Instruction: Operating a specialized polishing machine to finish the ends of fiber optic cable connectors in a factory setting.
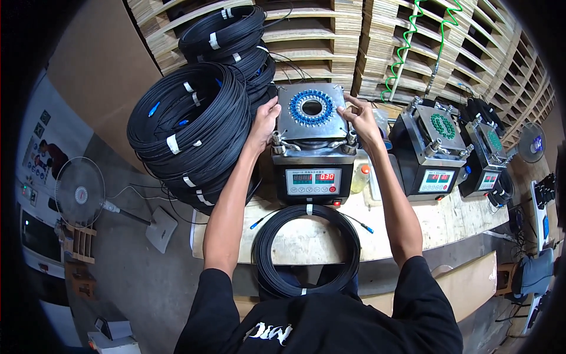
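A black box-shaped machine (313,177) with a red-digit control panel stands on the wooden bench. On top lies a square metal plate (311,115) carrying a ring of blue connectors around a round hole. My left hand (263,121) grips the plate's left edge, and my right hand (361,120) grips its right edge, near the corner clamps. A coil of black cable (306,251) with white ties lies on the bench in front of the machine, against my chest.
Large stacked coils of black cable (188,127) fill the bench's left end. Two similar machines (433,150) with green connector rings stand to the right. Wooden pallets (377,47) and a green coiled hose rise behind. A floor fan (79,192) stands at lower left.
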The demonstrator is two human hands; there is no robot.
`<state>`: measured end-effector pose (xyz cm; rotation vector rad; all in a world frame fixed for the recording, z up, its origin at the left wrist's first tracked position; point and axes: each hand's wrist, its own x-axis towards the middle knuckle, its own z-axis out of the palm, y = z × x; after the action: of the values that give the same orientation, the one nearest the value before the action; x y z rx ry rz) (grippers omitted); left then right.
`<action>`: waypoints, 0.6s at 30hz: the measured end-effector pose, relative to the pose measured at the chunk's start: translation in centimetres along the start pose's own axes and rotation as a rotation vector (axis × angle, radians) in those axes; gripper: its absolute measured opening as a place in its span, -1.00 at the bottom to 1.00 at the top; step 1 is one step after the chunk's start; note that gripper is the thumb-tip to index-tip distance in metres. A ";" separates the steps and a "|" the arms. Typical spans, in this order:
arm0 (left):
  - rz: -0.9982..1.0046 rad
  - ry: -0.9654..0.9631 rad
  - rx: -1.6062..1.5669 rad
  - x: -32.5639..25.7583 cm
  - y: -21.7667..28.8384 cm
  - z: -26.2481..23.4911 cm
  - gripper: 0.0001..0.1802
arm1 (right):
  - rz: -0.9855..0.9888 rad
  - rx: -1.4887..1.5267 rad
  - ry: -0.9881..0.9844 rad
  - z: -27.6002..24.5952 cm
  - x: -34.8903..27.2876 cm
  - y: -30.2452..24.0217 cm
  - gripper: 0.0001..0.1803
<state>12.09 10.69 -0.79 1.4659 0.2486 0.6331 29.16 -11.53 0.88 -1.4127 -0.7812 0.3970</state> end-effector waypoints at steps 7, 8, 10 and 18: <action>-0.052 0.043 0.087 -1.0 0.6 0.9 -0.42 | 0.087 -0.029 -0.006 -0.6 -1.1 0.1 -0.38; -0.059 0.045 0.093 -1.1 0.5 0.7 -0.42 | 0.091 -0.042 -0.011 -0.4 -1.1 0.1 -0.39; -0.053 0.031 0.089 -0.7 -0.4 -0.1 -0.42 | 0.085 -0.035 -0.032 -0.5 -0.8 0.9 -0.39; -0.049 0.031 0.268 -0.4 -1.0 -0.5 -0.44 | 0.101 -0.043 -0.015 -0.5 -0.5 1.0 -0.34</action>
<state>11.79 10.91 -1.90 1.7022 0.4045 0.5996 29.41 -12.10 -0.18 -1.4955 -0.7355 0.4714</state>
